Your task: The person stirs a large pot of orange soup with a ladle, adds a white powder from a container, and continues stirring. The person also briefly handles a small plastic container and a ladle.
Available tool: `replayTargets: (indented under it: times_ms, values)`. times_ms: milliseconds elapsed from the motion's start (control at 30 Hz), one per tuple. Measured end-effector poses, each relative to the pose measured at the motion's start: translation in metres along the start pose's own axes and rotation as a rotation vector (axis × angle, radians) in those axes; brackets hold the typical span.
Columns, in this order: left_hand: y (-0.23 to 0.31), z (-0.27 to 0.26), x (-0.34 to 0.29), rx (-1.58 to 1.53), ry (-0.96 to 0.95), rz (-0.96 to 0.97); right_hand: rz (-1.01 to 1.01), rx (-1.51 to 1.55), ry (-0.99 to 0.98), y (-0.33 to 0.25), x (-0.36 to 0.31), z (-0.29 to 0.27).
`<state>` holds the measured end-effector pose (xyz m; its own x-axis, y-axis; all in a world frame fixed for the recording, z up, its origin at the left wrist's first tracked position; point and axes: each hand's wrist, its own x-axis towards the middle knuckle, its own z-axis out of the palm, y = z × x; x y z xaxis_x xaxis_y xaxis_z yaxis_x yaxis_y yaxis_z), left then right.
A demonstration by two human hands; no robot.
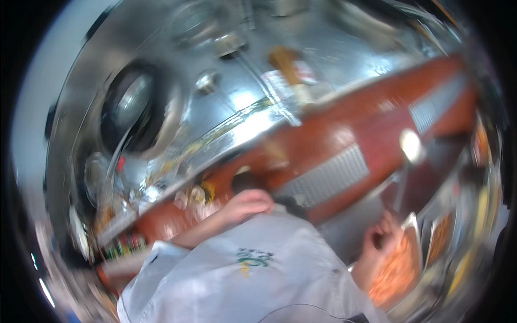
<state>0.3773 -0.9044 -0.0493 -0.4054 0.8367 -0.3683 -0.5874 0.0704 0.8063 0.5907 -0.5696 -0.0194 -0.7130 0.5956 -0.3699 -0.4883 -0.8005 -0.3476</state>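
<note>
Motion blurs the picture. My left hand (250, 204) hovers in front of my white top (285, 264). Its fingers lie close together and smear, and I see nothing in them. Further right, the fingers of my right hand (383, 237) curl around the thin handle of a ladle (411, 146). The ladle's pale, shiny bowl points away from me, over the dark red floor. Just below the right hand sits a metal tray (413, 229) filled with orange food pieces (396, 272), which the wrist partly covers.
Ahead runs a steel cooking counter (226, 129) with a large black wok (132, 110) at the left, a small metal pot (207, 81) and a long-handled ladle (229, 46). Grey drain gratings (328, 175) cross the red floor (344, 134). A second food tray (439, 237) stands at the right.
</note>
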Motion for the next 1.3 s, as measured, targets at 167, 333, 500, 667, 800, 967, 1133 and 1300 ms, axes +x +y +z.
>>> replayTargets:
  times_ms: [167, 333, 500, 667, 800, 967, 1133, 1300]
  values:
    - [-0.032, 0.011, -0.043, 0.060, 0.229, 0.149, 0.142, -0.087, -0.037, -0.058, 0.059, 0.011]
    - [-0.047, 0.027, -0.027, -0.002, 0.354, 0.281, 0.103, -0.212, 0.011, -0.112, 0.130, 0.037]
    - [-0.029, 0.020, 0.027, 0.081, 0.355, 0.319, 0.044, -0.202, -0.020, -0.138, 0.175, 0.068]
    - [0.027, 0.026, 0.088, 0.227, 0.284, 0.388, -0.081, -0.205, 0.083, -0.154, 0.182, 0.094]
    - [0.083, 0.040, 0.134, 0.138, 0.180, 0.292, 0.073, 0.056, 0.013, -0.176, 0.185, 0.093]
    - [0.106, 0.096, 0.191, 0.210, 0.291, 0.404, -0.128, -0.176, 0.231, -0.218, 0.179, 0.076]
    - [0.124, 0.162, 0.294, 0.093, 0.256, 0.407, -0.121, -0.146, 0.290, -0.257, 0.217, 0.077]
    - [0.145, 0.194, 0.351, 0.301, 0.358, 0.328, -0.111, -0.068, 0.203, -0.311, 0.247, 0.067]
